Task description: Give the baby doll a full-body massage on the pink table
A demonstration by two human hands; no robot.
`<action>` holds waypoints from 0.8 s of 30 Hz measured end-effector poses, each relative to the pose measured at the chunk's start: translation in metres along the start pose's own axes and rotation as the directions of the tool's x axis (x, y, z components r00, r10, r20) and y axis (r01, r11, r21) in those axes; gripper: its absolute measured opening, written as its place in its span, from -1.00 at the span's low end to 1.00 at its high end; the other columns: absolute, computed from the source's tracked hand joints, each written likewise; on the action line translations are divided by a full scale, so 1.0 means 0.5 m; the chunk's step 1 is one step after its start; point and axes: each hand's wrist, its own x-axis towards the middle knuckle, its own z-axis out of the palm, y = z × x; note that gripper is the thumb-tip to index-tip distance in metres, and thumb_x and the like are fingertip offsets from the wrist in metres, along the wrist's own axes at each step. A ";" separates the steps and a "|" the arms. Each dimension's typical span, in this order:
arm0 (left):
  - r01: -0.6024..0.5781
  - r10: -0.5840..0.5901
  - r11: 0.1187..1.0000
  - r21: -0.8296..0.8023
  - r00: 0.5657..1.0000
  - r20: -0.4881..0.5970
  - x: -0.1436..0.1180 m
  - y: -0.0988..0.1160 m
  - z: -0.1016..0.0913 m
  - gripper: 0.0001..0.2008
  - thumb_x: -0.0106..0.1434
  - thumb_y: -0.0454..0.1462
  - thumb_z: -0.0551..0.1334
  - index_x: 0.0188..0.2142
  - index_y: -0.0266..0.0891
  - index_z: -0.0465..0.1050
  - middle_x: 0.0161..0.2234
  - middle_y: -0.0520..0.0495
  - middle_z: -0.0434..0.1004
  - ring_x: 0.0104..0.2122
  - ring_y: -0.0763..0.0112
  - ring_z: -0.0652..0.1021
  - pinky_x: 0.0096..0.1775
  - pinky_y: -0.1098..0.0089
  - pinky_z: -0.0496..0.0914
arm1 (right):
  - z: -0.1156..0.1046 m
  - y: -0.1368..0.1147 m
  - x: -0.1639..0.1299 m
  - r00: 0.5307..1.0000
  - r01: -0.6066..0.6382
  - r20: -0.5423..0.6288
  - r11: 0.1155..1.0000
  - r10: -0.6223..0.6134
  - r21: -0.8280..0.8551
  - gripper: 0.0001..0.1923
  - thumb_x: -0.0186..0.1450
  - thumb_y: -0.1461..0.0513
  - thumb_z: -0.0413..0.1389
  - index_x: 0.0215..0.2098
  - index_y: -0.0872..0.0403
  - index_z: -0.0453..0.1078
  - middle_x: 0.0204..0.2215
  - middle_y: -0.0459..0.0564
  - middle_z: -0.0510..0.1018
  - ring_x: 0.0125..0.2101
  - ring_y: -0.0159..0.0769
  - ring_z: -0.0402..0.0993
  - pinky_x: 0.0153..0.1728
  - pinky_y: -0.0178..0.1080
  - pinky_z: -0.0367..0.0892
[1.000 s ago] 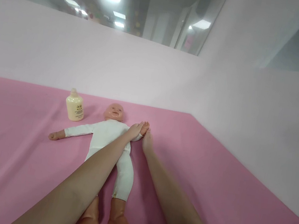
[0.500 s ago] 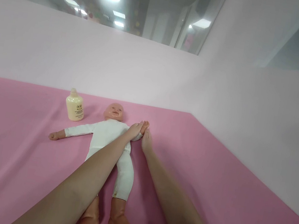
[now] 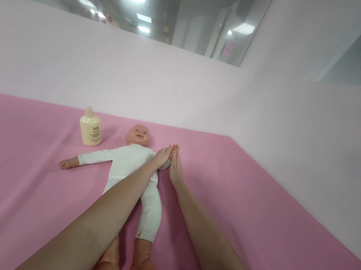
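Observation:
A baby doll [image 3: 126, 163] in a white suit lies on its back on the pink surface, head at the far end and feet towards me. My left hand [image 3: 162, 157] closes around the doll's forearm on the right side, partly hiding the sleeve. Between my two hands the doll's small hand [image 3: 174, 151] sticks up. My right hand [image 3: 176, 170] presses against it from the right, fingers stretched out and pointing up. My left forearm crosses the doll's body and hides part of its belly and one leg.
A pale yellow pump bottle [image 3: 91, 130] stands left of the doll's head. The pink padded surface [image 3: 8, 198] meets a white wall [image 3: 108, 71] at the back and another on the right. Above the back wall, a glass pane [image 3: 194, 16] shows ceiling lights.
My right hand has moved slightly left and up, closer to the doll's hand. The doll's hand has shifted a little left. My left hand stays nearly in place.

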 end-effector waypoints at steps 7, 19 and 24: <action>0.010 -0.010 1.000 0.005 1.000 -0.028 0.002 0.002 -0.002 -0.42 0.43 -0.07 -0.19 -0.14 -0.38 0.52 -0.13 -0.26 0.62 -0.07 0.24 0.56 0.02 0.33 0.35 | -0.001 0.007 -0.001 0.999 0.038 0.023 0.999 -0.038 0.019 -0.40 0.37 0.07 -0.14 0.35 0.04 0.00 0.34 -0.03 0.13 0.34 -0.32 -0.01 0.34 -0.10 -0.09; -0.008 0.007 0.998 0.054 1.000 0.031 -0.003 0.005 -0.001 -0.45 0.40 -0.02 -0.12 -0.08 -0.35 0.50 -0.04 -0.28 0.57 0.01 0.16 0.52 0.06 0.28 0.32 | -0.011 0.002 0.002 1.000 0.022 -0.003 1.000 -0.022 0.015 -0.39 0.21 0.30 -0.09 0.24 0.04 0.22 0.30 -0.11 0.21 0.32 -0.33 0.04 0.36 -0.15 -0.13; -0.043 0.036 0.997 0.067 0.994 0.106 -0.008 0.005 0.001 -0.54 0.32 -0.04 0.07 -0.01 -0.33 0.46 -0.02 -0.23 0.56 -0.01 0.19 0.54 0.04 0.34 0.33 | -0.009 -0.001 0.004 0.999 0.008 -0.044 1.000 -0.008 0.002 -0.45 0.22 0.35 -0.11 0.17 0.17 0.31 0.29 0.01 0.23 0.32 -0.29 0.06 0.36 -0.18 -0.14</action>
